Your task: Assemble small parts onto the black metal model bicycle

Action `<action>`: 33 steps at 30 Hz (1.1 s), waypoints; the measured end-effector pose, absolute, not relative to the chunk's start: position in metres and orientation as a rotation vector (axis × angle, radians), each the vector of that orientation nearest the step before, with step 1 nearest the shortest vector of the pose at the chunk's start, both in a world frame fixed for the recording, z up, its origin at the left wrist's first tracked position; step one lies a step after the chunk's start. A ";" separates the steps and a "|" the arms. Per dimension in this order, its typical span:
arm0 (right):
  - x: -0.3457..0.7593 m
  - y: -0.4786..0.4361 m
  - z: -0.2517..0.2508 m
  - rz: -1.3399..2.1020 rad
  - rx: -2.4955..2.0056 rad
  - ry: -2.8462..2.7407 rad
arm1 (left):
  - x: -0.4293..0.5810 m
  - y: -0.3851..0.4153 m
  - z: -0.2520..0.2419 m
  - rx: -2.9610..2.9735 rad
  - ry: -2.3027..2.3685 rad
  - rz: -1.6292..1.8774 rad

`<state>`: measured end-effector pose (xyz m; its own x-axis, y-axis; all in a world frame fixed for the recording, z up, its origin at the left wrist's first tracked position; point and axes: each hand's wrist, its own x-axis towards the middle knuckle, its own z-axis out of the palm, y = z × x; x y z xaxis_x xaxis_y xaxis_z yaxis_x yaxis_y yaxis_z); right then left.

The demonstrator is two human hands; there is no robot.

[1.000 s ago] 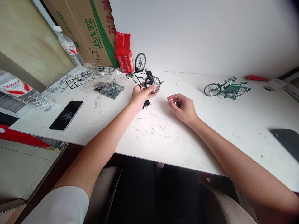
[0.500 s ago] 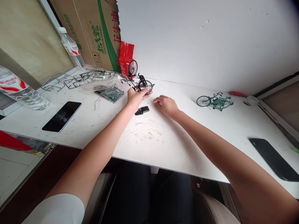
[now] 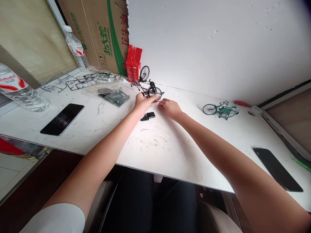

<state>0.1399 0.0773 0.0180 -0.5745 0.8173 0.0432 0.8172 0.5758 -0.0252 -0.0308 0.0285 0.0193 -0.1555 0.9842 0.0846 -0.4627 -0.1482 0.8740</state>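
My left hand [image 3: 143, 103] is closed on a black model bicycle [image 3: 152, 88], gripping it near its rear wheel. The bicycle is tilted, with its front wheel up by the red box. Close beside it, my right hand [image 3: 170, 108] has its fingers curled together, their tips near the left fingertips. Whatever those fingers pinch, if anything, is hidden. Small black parts [image 3: 151, 115] lie on the table just below the hands. Farther right stands a green model bicycle [image 3: 224, 110].
On the left are a phone [image 3: 62, 119], a bag of green parts [image 3: 116, 97], thin plastic part frames [image 3: 85, 81] and two water bottles [image 3: 77, 48]. A red box [image 3: 133, 63] leans near the cardboard [image 3: 94, 32]. A black slab [image 3: 277, 169] lies right on the white table [image 3: 155, 145].
My right hand has moved slightly left and come up close to the left hand and the bicycle. The view has shifted a little. My left hand still holds the black bicycle.
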 end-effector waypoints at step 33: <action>0.210 0.007 -0.010 0.320 -0.902 -1.885 | 0.023 -0.004 -0.007 1.074 0.872 1.309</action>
